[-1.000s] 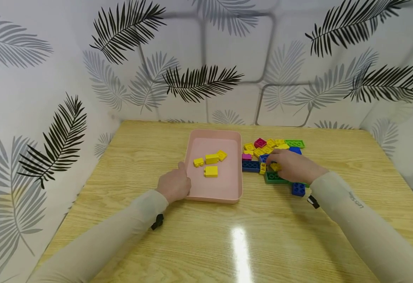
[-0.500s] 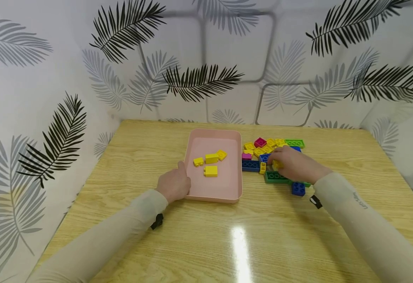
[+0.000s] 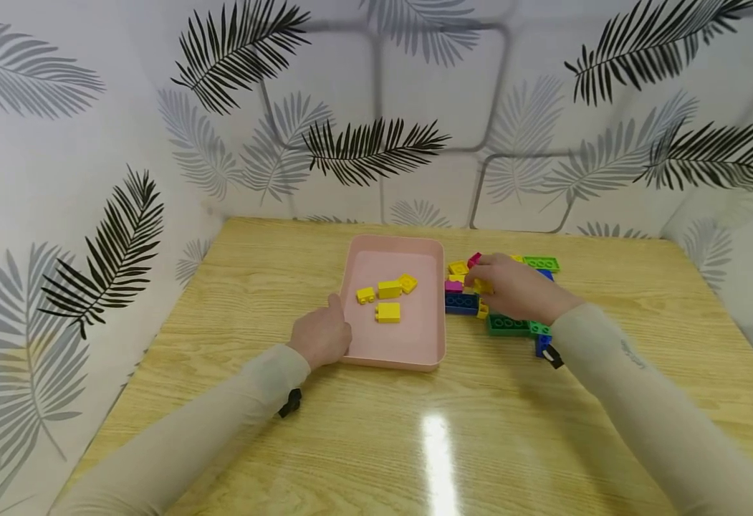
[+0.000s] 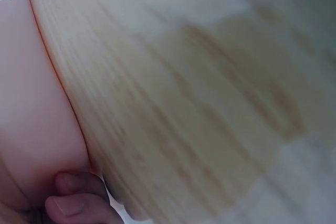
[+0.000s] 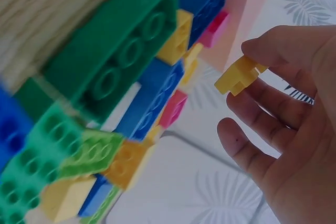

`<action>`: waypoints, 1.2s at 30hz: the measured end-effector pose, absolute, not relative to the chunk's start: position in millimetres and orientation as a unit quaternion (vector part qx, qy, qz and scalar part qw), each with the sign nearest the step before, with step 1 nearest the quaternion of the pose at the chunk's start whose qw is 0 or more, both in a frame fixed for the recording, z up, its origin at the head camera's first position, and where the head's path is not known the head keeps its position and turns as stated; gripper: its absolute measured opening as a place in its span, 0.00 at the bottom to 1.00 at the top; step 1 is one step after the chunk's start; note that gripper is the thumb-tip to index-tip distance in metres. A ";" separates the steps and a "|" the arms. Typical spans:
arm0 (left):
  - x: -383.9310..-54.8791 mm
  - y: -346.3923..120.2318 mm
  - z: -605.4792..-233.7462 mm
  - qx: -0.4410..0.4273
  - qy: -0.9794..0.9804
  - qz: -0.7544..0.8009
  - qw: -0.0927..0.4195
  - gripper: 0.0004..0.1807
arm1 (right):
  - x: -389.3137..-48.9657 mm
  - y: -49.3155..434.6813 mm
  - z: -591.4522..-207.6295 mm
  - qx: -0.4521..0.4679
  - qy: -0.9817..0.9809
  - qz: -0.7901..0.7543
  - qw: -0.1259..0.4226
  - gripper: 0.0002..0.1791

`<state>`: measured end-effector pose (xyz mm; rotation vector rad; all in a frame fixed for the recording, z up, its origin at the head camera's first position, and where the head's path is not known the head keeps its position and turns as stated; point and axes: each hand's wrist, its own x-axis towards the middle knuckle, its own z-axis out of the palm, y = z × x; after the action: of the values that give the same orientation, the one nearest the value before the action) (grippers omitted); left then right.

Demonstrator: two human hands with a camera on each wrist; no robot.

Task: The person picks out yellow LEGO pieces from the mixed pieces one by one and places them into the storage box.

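Pinching a small yellow brick (image 5: 237, 75) between thumb and fingertips, the right hand (image 3: 511, 287) holds it just above the brick pile (image 3: 501, 294), beside the pink tray (image 3: 437, 247). Light, rigid, slick plastic by the look of it — best held across its flat sides. Left hand (image 3: 321, 337) rests curled against the tray's near-left rim on the tabletop (image 3: 415, 430), steadying it.

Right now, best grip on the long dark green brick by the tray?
Probably pinch the long dark green brick across its two long sides at mid-length, coming from above. It lies flat, studs up, near side open to bare table. The right hand above it already pinches a yellow brick.
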<state>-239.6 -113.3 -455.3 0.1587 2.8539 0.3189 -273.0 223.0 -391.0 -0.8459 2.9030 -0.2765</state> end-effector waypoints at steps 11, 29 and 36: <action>-238.0 -112.0 -455.3 0.049 0.983 0.113 0.134 0.30 | -285.9 178.7 -384.2 -0.323 0.943 -0.072 0.032 0.14; -239.4 -112.7 -455.8 0.060 0.985 0.103 0.124 0.31 | -284.6 93.8 -393.2 -0.387 0.918 -0.048 0.070 0.15; -239.4 -114.6 -456.5 0.069 0.987 0.102 0.101 0.23 | -283.6 69.9 -394.3 -0.441 0.895 -0.041 0.047 0.16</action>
<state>-239.4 -114.6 -456.5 0.2045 2.9167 0.3026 -283.6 69.9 -394.3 -1.3464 2.7305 -0.1253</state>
